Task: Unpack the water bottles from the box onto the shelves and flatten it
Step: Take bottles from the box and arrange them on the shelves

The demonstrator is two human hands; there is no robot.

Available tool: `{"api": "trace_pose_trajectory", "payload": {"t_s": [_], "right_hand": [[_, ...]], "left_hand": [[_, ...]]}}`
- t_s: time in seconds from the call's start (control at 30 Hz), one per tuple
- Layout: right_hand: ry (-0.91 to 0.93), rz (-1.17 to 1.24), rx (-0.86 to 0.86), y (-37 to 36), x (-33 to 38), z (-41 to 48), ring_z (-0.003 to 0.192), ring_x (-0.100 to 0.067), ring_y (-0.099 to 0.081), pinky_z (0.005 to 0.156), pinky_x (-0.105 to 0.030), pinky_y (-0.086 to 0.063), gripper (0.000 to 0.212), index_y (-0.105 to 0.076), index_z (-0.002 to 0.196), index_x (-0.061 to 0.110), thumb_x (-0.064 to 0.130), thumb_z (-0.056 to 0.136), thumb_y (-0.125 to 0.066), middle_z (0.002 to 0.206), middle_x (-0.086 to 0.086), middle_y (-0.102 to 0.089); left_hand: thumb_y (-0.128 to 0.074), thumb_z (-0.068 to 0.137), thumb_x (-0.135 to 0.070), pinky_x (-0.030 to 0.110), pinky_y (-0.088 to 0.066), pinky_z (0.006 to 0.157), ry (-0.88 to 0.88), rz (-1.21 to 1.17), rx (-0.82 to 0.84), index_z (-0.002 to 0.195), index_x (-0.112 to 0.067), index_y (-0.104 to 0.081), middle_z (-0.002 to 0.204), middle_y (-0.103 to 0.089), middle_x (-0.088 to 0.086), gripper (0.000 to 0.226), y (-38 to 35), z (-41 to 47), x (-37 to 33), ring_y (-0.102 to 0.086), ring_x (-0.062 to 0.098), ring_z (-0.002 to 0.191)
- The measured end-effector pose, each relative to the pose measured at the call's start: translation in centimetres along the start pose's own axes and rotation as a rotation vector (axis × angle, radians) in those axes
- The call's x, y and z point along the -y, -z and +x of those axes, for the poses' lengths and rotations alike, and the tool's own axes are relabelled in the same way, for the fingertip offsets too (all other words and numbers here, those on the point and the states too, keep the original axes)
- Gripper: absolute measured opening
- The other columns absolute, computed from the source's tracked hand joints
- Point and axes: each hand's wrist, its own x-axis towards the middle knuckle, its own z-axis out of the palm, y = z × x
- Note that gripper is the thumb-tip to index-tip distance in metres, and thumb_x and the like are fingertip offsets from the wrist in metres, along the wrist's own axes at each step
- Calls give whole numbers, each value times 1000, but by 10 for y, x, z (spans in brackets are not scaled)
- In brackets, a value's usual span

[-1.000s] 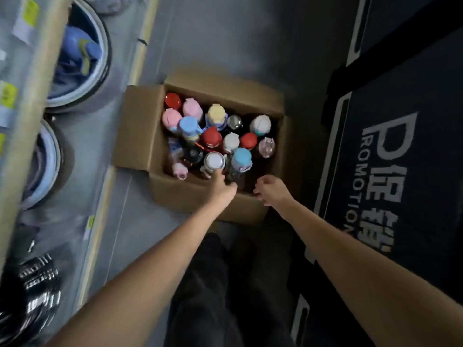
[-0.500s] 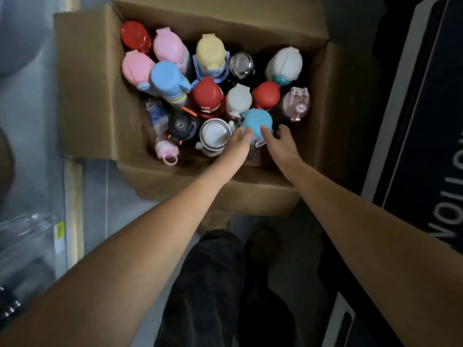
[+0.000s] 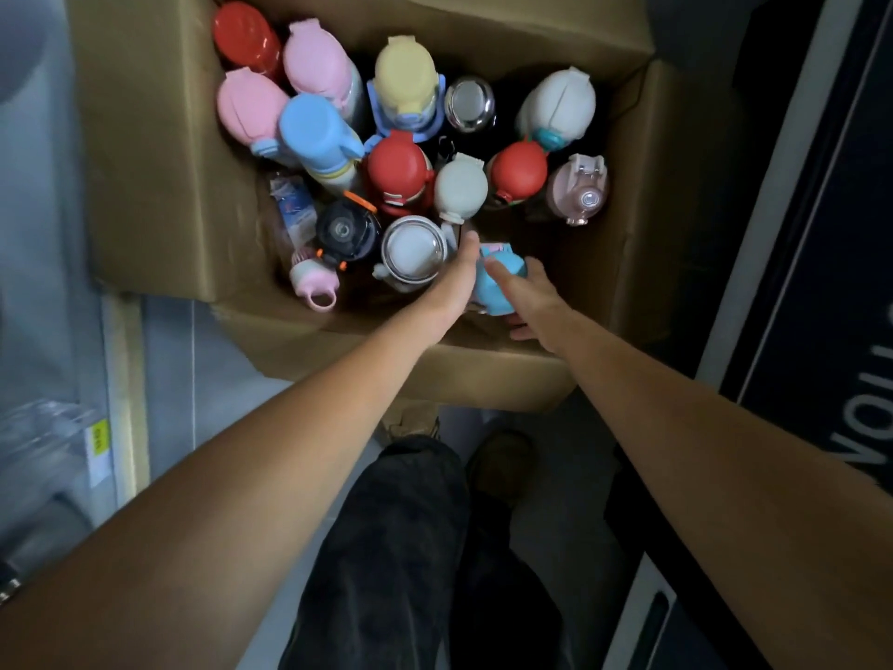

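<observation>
- The box [image 3: 159, 186] stands open on the floor [image 3: 208, 350], with its flaps folded outward. You look straight down into it.
- Both your arms reach over the near wall of the box into its near right part.
- The light blue bottle [image 3: 500, 282] lies there between your two hands, tilted, with its cap turned toward the far side of the box.
- Your right hand [image 3: 531, 297] grips this bottle: the forefinger lies across the blue cap and the thumb comes round the side nearest you.
- Your left hand [image 3: 459, 278] lies against the bottle's left side. Its fingers run down into the box out of sight, so you cannot tell whether they curl round the bottle.
- The other bottles stand upright and crowded together in the rest of the box.
- A red-capped bottle [image 3: 244, 36] stands in the far left corner, with two pink ones [image 3: 314, 60] just beside it.
- A yellow-capped bottle [image 3: 403, 74] and a white one [image 3: 558, 104] stand along the far wall.
- A clear pink bottle [image 3: 580, 191] stands against the right wall.
- A bottle with a steel-rimmed white lid [image 3: 413, 249] touches your left hand, and a black-lidded one [image 3: 345, 229] stands just beside it.
- Your dark trousers [image 3: 396, 548] and a shoe [image 3: 502, 461] show on the near side of the box.
- A dark mat [image 3: 821, 234] with white lettering lies to the right of the box.
</observation>
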Motion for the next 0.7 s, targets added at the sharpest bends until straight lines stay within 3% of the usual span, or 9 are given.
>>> {"api": "trace_pose_trajectory", "payload": {"t_s": [0.03, 0.1, 0.13, 0.2, 0.4, 0.5, 0.57, 0.63, 0.7], "right_hand": [[-16, 8, 1, -4, -4, 1, 123, -32, -47, 88, -44, -50, 73, -19, 147, 28, 50, 89, -57, 144, -11, -35], [1, 36, -19, -11, -10, 4, 121, -30, -48, 93, -44, -51, 75, -21, 145, 26, 40, 86, -65, 141, -11, -37], [30, 50, -25, -16, -14, 7, 121, -29, -48, 95, -44, -51, 78, -20, 145, 24, 36, 84, -68, 140, -11, -38], [107, 72, -45, -21, -18, 11, 119, -28, -50, 94, -44, -52, 81, -24, 144, 21, 30, 81, -73, 138, -12, -40], [196, 30, -96, -8, -26, 1, 115, -23, -51, 94, -43, -52, 72, -36, 137, 18, 24, 77, -76, 130, -8, -48], [245, 54, -86, 9, -31, -25, 110, -19, -51, 85, -38, -56, 67, -37, 134, 18, 23, 79, -75, 125, -5, -48], [292, 41, -78, 24, -31, -51, 106, -17, -50, 80, -32, -57, 66, -38, 133, 19, 24, 79, -75, 118, 0, -47], [317, 18, -76, 40, -29, -78, 107, -18, -51, 82, -34, -57, 66, -38, 132, 21, 26, 78, -75, 116, 2, -46], [337, -12, -76, 56, -29, -107, 107, -17, -51, 81, -34, -57, 64, -39, 132, 22, 27, 78, -75, 115, 2, -46]], "left_hand": [[-14, 101, -47, 7, -48, 59, 32, -9, 13, 139, -15, -43, 116, -53, 1, 58, 1, 0, 4, -57, 10, 84], [-11, 100, -51, 22, -46, 88, 90, -60, 22, 141, -18, -41, 133, -49, 3, 62, 4, 2, 12, -55, 24, 112], [-9, 99, -52, 32, -37, 103, 107, -88, 10, 142, -19, -40, 143, -44, 4, 62, 6, 4, 18, -47, 30, 125], [-7, 99, -51, 42, -22, 113, 113, -114, -31, 144, -20, -38, 149, -37, 5, 62, 10, 3, 24, -37, 35, 134], [-11, 100, -39, 43, -19, 113, 73, -91, -24, 146, -17, -32, 147, -42, 9, 56, 4, -20, 26, -37, 30, 135], [-14, 101, -33, 39, -25, 107, 13, -90, -30, 125, -17, -53, 117, -59, 1, 48, -8, -45, 19, -53, 18, 109], [-21, 100, -29, 37, -28, 102, -10, -104, -49, 104, -21, -54, 101, -60, -1, 35, -14, -68, 10, -53, 10, 90], [-27, 99, -26, 33, -33, 98, -37, -119, -82, 111, -18, -54, 111, -61, 5, 31, -19, -91, 2, -54, 13, 94], [-37, 98, -19, 21, -41, 82, -100, -44, -154, 126, -11, -52, 125, -59, 9, 33, -25, -119, -5, -55, 15, 103]]}}
